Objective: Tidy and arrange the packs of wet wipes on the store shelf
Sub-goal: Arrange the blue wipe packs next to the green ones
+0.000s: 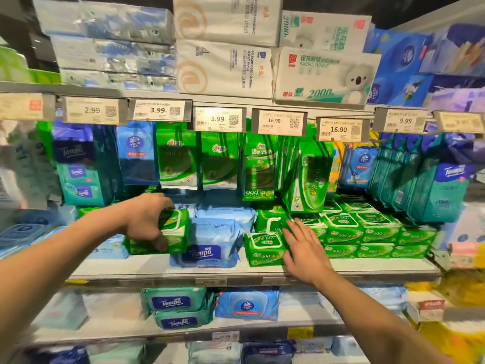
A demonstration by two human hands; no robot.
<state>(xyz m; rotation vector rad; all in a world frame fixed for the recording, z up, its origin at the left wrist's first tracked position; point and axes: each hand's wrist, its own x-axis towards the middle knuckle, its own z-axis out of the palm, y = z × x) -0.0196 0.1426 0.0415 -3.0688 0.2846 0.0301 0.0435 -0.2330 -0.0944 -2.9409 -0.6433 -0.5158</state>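
— Where's the green pack of wet wipes (168, 232) now?

— In my left hand (147, 219), fingers curled round its top, thumb on the front, at the left of the middle shelf (183, 269), touching the blue Tempo pack (210, 245).

— And your right hand (304, 245)?

— Flat, fingers straight and slightly spread, resting against a smaller green pack (265, 249) at the shelf front; more green stacks (367, 232) sit just to its right, price tags (217, 119) hang above
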